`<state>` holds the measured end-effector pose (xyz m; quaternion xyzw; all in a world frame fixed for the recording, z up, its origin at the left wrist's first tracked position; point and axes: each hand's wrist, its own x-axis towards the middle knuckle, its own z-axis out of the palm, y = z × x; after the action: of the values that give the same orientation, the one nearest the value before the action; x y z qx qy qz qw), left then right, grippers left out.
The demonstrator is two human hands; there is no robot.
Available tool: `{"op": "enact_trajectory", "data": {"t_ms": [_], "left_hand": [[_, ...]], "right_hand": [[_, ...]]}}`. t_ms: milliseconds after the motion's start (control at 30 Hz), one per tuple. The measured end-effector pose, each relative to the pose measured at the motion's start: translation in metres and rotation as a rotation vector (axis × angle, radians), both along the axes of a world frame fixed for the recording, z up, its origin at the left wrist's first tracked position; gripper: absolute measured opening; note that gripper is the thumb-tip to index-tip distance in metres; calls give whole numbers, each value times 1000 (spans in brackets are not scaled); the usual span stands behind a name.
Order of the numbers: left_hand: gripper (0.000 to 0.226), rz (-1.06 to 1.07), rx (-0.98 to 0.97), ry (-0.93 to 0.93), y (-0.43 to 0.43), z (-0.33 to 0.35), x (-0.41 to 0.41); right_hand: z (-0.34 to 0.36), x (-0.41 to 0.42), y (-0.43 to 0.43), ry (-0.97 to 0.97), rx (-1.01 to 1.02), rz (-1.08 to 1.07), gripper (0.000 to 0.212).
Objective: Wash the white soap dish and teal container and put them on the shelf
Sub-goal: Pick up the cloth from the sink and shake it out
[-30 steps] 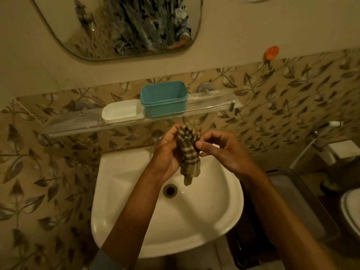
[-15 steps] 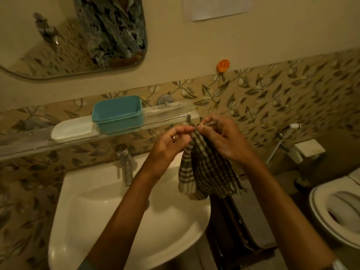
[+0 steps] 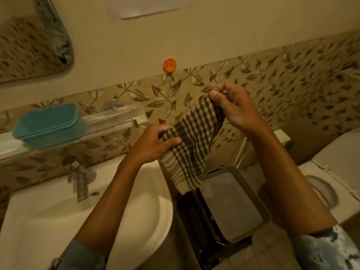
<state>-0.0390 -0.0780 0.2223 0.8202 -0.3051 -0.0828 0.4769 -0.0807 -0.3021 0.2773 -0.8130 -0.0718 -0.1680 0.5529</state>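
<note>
Both hands grip a brown-and-cream checked cloth (image 3: 191, 141): right hand (image 3: 234, 108) pinches its top corner, left hand (image 3: 153, 145) clutches its side. The teal rectangular plastic container (image 3: 47, 123) sits on the clear wall shelf (image 3: 115, 119), well left of both.

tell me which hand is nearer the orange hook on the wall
Right. The right hand is up by the tiled wall, just below and right of the orange hook, pinching the checked cloth's top corner. The left hand is lower, holding the cloth's side near the sink.
</note>
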Motion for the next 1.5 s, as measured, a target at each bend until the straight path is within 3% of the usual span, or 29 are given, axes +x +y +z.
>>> {"op": "enact_trajectory", "data": {"t_ms": [267,367,500,600,667,867,1067,1167,1267,1367,1500], "left_hand": [[22,46,70,72,-47,-64,4],[15,0,118,178,-74,-96,2],[25,-86,132,323,-119,-151,7],[16,-90,244,274,-147,-193,13],[24,-98,287,260,-162,-220,15],[22,-39,476,152,-189,-274,38],[27,108,465,-66,-210,-291,57],[29,143,501,-80,-216,-315,41],[22,151,474,-85,-224,-348,8],[14,79,495,-9,-234,-396,-30],[26,-36,610,213,-239,-457,-76]], "right_hand": [[-57,-4,-88,169,-47,-85,11],[-100,-5,-116,246,-52,-95,10],[-169,-3,-148,321,-60,-101,9],[-219,-2,-165,377,-73,-96,17],[-248,1,-176,415,-74,-100,21],[-309,27,-200,525,-211,-52,7],[-336,47,-218,432,-172,-136,2],[-361,35,-221,388,-126,-132,10],[-406,9,-226,464,-68,-155,16],[-454,-24,-228,597,-86,-180,10],[-503,-63,-233,706,-296,-59,14]]}}
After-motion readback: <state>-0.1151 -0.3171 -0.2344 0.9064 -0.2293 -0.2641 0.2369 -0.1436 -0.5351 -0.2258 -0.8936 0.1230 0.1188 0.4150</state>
